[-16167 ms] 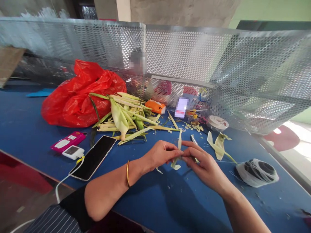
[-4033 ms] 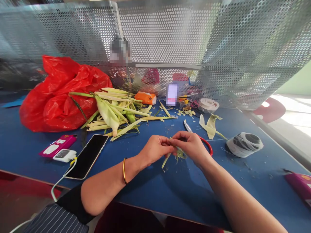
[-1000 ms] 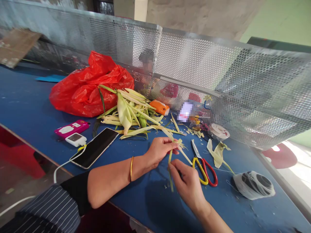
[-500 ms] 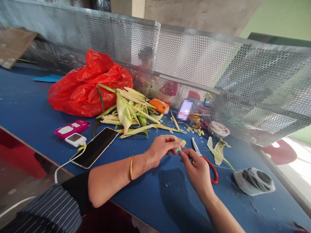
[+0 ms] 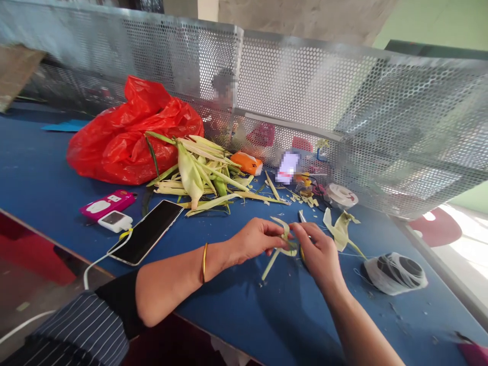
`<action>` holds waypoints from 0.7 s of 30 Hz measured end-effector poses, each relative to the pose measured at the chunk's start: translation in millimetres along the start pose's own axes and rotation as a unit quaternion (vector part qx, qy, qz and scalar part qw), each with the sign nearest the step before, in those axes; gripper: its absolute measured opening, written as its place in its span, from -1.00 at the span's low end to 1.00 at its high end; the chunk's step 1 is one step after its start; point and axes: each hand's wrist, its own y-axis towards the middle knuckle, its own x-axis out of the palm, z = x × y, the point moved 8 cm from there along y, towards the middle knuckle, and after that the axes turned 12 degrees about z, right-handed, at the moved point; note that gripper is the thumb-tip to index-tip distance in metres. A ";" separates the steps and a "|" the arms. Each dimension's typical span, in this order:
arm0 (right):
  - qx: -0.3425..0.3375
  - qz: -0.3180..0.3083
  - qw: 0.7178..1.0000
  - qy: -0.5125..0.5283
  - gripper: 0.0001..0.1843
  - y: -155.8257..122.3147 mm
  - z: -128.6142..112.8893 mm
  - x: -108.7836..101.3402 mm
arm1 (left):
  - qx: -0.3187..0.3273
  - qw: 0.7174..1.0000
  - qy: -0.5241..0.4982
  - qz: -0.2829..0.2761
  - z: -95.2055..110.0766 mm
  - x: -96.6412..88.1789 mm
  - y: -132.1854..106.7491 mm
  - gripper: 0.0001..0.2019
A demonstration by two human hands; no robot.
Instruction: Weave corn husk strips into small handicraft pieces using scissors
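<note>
My left hand (image 5: 256, 240) is closed in a pinch on a small bundle of pale green corn husk strips (image 5: 271, 264), whose ends curl out above and below the fingers. My right hand (image 5: 319, 250) is also closed, its thumb and fingertips right beside the bundle; what they grip is hidden. Under that hand lie scissors (image 5: 302, 216), mostly covered, with just the blade tip and a bit of handle showing. A thin white thread runs from the spool (image 5: 396, 273) toward my right hand. One loose husk piece (image 5: 340, 229) rests beyond it.
On the blue table (image 5: 229, 305), a heap of corn husks (image 5: 190, 175) lies before a red plastic bag (image 5: 133, 137). Phones (image 5: 150, 231), a cabled white device (image 5: 115, 221), an orange packet (image 5: 247, 162) and a white reel (image 5: 342, 195) stand around. A perforated metal panel (image 5: 290, 86) closes the back.
Both hands have shifted slightly, and the husk bundle has turned so that a strip now hangs down toward the table. My right hand now covers most of the scissors.
</note>
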 end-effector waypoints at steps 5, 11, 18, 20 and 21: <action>0.225 -0.090 0.949 0.203 -0.65 -13.1 18.2 26.3 | -0.004 0.998 0.044 -0.053 -6.2 9.7 -3.6 -0.83; 0.289 -0.011 0.918 0.272 -0.64 -15.4 25.6 20.7 | -0.024 0.996 0.070 -0.058 -6.0 10.6 -5.4 -0.78; 0.294 0.000 0.910 0.293 -0.65 -15.3 30.7 20.7 | -0.038 0.994 0.056 -0.082 -9.3 16.1 -7.9 -0.81; 0.289 -0.009 0.910 0.298 -0.64 -14.5 26.6 21.6 | -0.052 0.994 0.040 -0.090 -9.0 17.6 -9.3 -0.77; 0.288 -0.020 0.909 0.300 -0.64 -14.7 23.7 22.9 | -0.060 0.993 0.035 -0.092 -8.8 17.9 -10.1 -0.75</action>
